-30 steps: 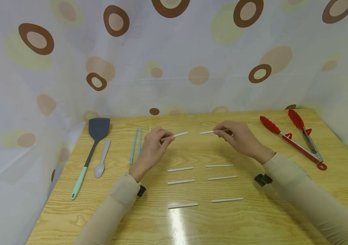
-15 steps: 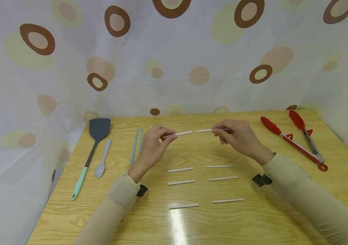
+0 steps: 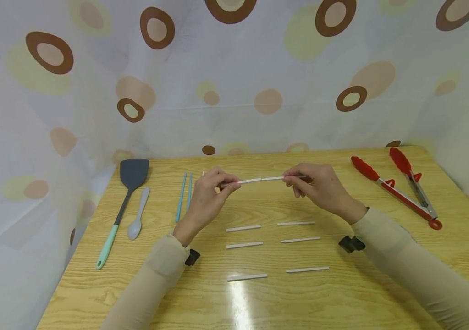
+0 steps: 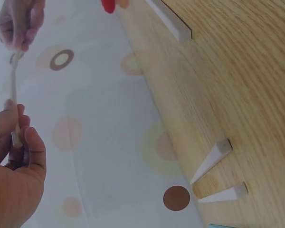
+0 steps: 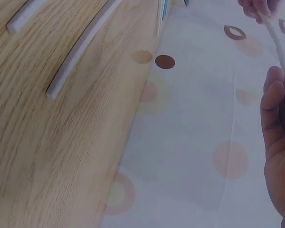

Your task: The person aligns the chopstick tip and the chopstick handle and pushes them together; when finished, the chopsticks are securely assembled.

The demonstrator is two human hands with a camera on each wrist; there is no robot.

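Note:
Above the table, my left hand (image 3: 209, 195) pinches a slim white chopstick half (image 3: 251, 181) between thumb and fingers. My right hand (image 3: 318, 188) pinches another white chopstick half (image 3: 273, 178), pointing left. The two inner ends meet end to end in mid-air, nearly in line; whether they are joined cannot be told. The far end of each half is hidden in the fingers. In the left wrist view the sticks form one pale line (image 4: 13, 85) between both hands. Below them lie three white halves at left, such as one stick (image 3: 244, 245), and three at right, such as another (image 3: 300, 239).
Left on the wooden table (image 3: 168, 293) lie a spatula (image 3: 123, 206), a grey spoon (image 3: 137, 215) and blue chopsticks (image 3: 181, 197). White stick ends (image 4: 223, 194) show behind my left hand. Red tongs (image 3: 403, 197) lie open at right. A patterned curtain (image 3: 234, 123) hangs behind the table.
Both hands have drawn together. The gap between the two held chopstick halves has closed, and their ends now meet. The things on the table have not moved.

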